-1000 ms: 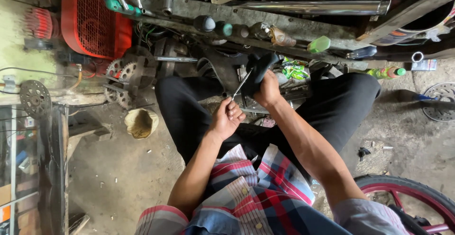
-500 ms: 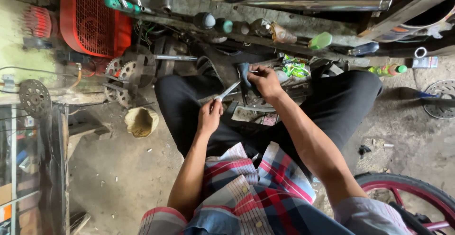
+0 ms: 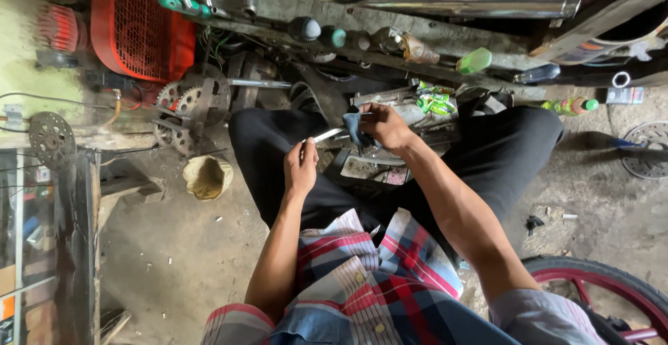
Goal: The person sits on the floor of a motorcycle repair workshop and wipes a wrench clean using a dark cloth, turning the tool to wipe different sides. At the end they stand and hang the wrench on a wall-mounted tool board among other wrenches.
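The left hand (image 3: 300, 167) pinches one end of a thin metal strip (image 3: 327, 135), held over the lap between black-trousered knees. The right hand (image 3: 385, 124) is clenched around a dark blue rag (image 3: 353, 128) wrapped on the strip's other end. Just beyond the hands lie engine parts (image 3: 390, 161) on the floor. A toothed sprocket assembly (image 3: 189, 105) sits to the left, near a small yellowish cup (image 3: 207, 177). A red crate (image 3: 136, 28) stands further back, a chrome pipe (image 3: 466, 4) runs along the top, and a red-rimmed wheel (image 3: 605, 282) shows at lower right
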